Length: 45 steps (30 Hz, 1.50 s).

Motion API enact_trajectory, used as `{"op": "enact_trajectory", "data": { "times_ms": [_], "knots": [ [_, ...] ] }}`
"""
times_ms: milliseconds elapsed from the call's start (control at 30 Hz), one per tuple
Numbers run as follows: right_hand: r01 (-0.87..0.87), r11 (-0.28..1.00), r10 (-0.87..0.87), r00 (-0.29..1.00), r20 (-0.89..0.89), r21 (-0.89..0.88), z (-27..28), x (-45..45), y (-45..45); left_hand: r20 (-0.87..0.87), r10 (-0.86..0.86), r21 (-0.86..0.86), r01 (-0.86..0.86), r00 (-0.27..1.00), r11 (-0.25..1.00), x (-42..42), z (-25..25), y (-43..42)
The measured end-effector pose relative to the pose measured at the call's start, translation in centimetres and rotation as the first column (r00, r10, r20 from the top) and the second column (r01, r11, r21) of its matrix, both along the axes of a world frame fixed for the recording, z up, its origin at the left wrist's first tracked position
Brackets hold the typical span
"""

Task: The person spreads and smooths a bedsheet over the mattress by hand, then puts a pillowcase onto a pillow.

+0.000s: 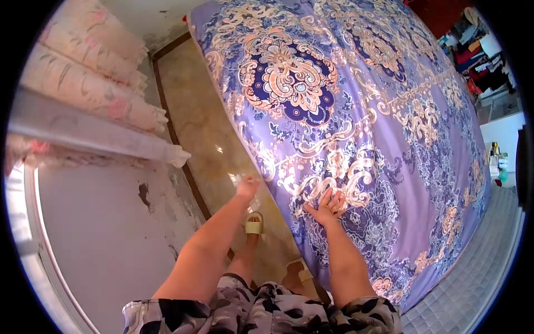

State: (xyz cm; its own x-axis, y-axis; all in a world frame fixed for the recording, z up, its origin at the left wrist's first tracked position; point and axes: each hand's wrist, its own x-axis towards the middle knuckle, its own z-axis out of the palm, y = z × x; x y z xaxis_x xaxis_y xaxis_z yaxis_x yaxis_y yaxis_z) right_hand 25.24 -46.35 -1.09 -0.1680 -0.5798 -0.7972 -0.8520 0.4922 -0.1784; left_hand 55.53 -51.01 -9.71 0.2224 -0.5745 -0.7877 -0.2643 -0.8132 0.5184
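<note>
A purple bedsheet (pixel 406 183) with ornate cream, orange and dark blue patterns covers the bed. My right hand (pixel 328 208) lies on it near the left side, palm down, fingers spread and holding nothing I can see. Beside the sheet's left edge, my left hand (pixel 246 187) is over the floor, fingers toward the cloth. Glare and blur hide how its fingers are bent and whether they touch the sheet. Folds and ripples run through the cloth on the right.
A grey quilted mattress (pixel 473 267) shows along the right. Floral curtains (pixel 89 83) hang at the left by a peeling wall (pixel 111 222). A narrow tiled floor (pixel 194 106) runs beside the bed; my foot in a yellow slipper (pixel 254 225) stands there. Piled clothes (pixel 481 61) are at far right.
</note>
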Motion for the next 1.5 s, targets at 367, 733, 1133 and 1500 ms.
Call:
{"op": "enact_trajectory", "data": {
  "times_ms": [367, 733, 1133, 1500],
  "knots": [
    [-0.026, 1.0, 0.025, 0.991, -0.13, -0.007, -4.1, -0.9, 0.5, -0.32, 0.592, 0.266, -0.53, 0.74, 0.805, -0.8, -0.7, -10.7],
    [0.015, 0.994, -0.002, 0.993, -0.117, 0.111, -1.6, -0.3, -0.9, -0.138, 0.423, -0.126, -0.44, 0.895, 0.889, 3.3, 3.5, -13.0],
    [0.054, 0.987, -0.044, 0.997, -0.063, 0.152, 3.4, 0.5, -4.4, 0.054, -0.345, 0.345, 0.307, 0.937, 0.887, 12.9, 5.5, -11.4],
    [0.042, 0.983, -0.052, 0.997, -0.05, -0.18, 1.2, 6.0, 0.8, -0.347, 0.27, 0.144, -0.233, 0.898, 0.962, 15.7, 3.9, -29.7]
  ]
}}
